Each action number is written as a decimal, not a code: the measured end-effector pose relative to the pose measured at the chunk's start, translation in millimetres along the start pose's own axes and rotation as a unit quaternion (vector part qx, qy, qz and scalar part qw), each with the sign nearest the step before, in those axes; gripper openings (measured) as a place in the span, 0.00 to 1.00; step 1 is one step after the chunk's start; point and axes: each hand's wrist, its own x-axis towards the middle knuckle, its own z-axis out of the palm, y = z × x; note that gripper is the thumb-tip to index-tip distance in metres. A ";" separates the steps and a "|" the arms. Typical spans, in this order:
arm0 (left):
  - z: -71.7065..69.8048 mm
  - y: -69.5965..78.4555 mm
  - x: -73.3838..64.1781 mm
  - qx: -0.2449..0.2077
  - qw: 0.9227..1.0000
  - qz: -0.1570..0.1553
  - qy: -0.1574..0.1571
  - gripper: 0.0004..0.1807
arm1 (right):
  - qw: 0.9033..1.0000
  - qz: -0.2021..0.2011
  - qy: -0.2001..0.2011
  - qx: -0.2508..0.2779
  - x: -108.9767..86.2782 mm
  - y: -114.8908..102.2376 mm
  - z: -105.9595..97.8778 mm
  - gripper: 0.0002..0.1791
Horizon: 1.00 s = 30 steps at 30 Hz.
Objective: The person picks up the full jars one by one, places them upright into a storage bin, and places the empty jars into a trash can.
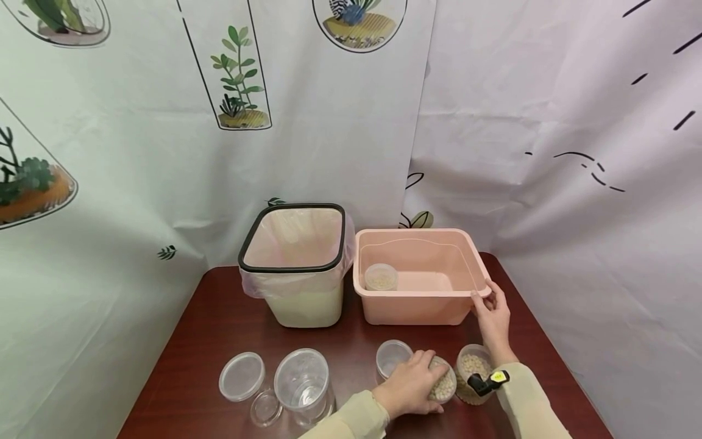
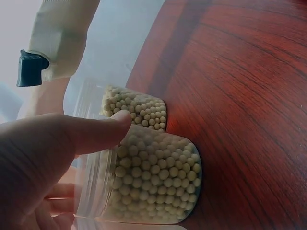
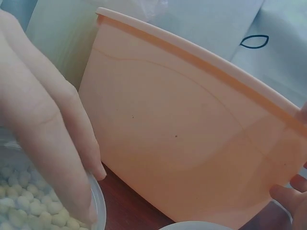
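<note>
My left hand point(image 1: 411, 383) grips a clear plastic jar point(image 1: 443, 390) full of pale round beans, fingers over its top and thumb along the side. That jar point(image 2: 158, 177) shows large in the left wrist view, with its base at the dark red table. Just to its right stands a second bean-filled jar point(image 1: 473, 367), partly covered by the right sleeve. My right hand point(image 1: 493, 318) holds the front right corner of a pink basin point(image 1: 414, 310) by its rim. A small tub point(image 1: 380, 277) with pale contents sits inside the basin, at the left.
Left of the basin stands a lined waste bin point(image 1: 309, 305) with a black rim. A clear empty-looking jar point(image 1: 393, 353) is partly behind my left hand. Farther left are a big clear jar point(image 1: 301, 381), a round lid point(image 1: 241, 377) and a smaller clear round piece point(image 1: 265, 408).
</note>
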 end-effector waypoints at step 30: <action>-5.1 -6.5 9.8 -0.138 0.984 -0.006 0.110 0.38 | 1.000 0.007 0.009 -0.002 0.0 1.0 1.3 0.30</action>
